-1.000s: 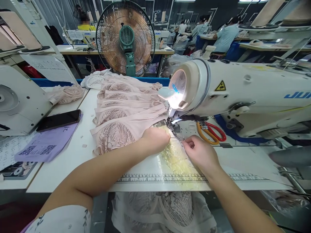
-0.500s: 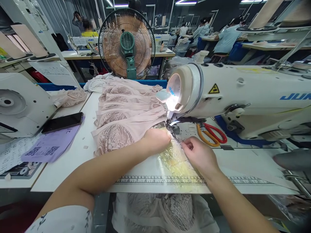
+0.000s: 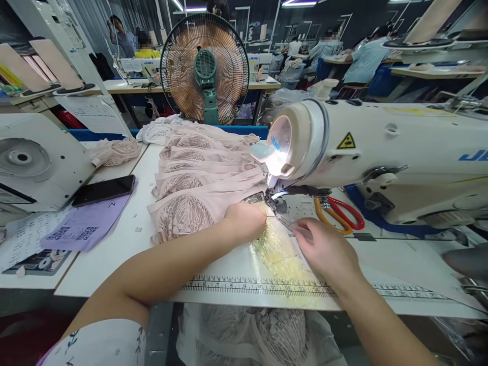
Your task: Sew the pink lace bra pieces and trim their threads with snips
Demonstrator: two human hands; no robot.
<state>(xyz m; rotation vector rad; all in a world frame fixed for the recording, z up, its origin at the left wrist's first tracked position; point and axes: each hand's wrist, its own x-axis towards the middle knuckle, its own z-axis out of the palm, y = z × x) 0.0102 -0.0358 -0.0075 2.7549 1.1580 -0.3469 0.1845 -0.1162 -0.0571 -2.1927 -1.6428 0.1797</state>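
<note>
My left hand [image 3: 247,221] is closed just in front of the needle area of the white sewing machine [image 3: 351,142], and what its fingers grip is too small to make out. My right hand [image 3: 324,246] is closed around a slim metal tool [image 3: 292,223], perhaps tweezers, whose tip points toward the needle area. Beneath both hands lies shiny yellowish tape [image 3: 282,259] on the table. Pale pink lace bras [image 3: 186,213] are laid in an overlapping row left of the needle, close to my left hand.
Scissors with red and orange handles [image 3: 345,216] lie right of the needle. A black phone [image 3: 103,190] rests on purple paper [image 3: 86,223] at the left. Behind the table stands a large fan [image 3: 205,68]. More bras [image 3: 263,335] hang below the front edge. People sit farther back.
My right hand has moved slightly right, and the metal tool in it now shows more plainly. My left hand stays by the needle. The whole view has shifted a little.
</note>
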